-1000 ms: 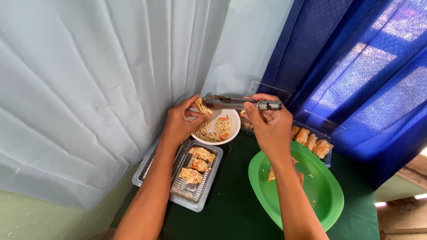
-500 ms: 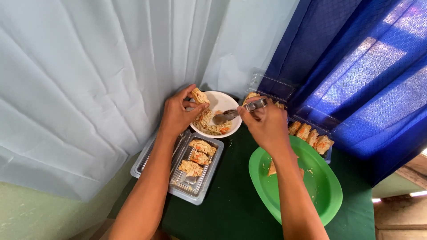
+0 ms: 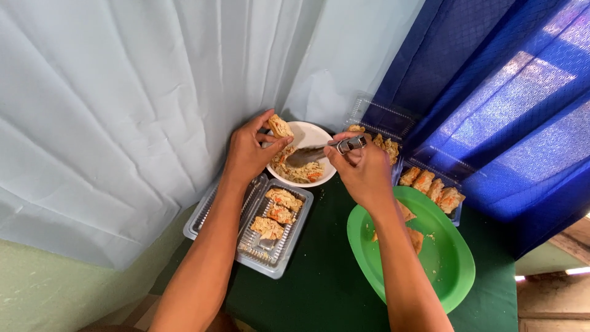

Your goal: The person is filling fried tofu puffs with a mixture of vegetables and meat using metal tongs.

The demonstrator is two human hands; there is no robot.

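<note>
Head view: my left hand [image 3: 249, 154] pinches the pastry [image 3: 280, 126], right hand [image 3: 362, 172] closed on the spoon [image 3: 319, 152] — keep both steady above the bowl [image 3: 316, 132].

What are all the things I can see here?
Bowl: one, white, by the curtain, filling inside.
Spoon: one, metal, over the bowl.
Pastry piece: one, golden, at the bowl's left rim.
Near tray: one, clear, left, three filled pieces.
Far trays: two, clear, right, golden pieces.
Plate: one, green, right, a few pieces.
Tablecloth: one, dark green.
Curtains: pale left, blue right.
Left hand: holds the pastry piece.
Right hand: holds the spoon.
</note>
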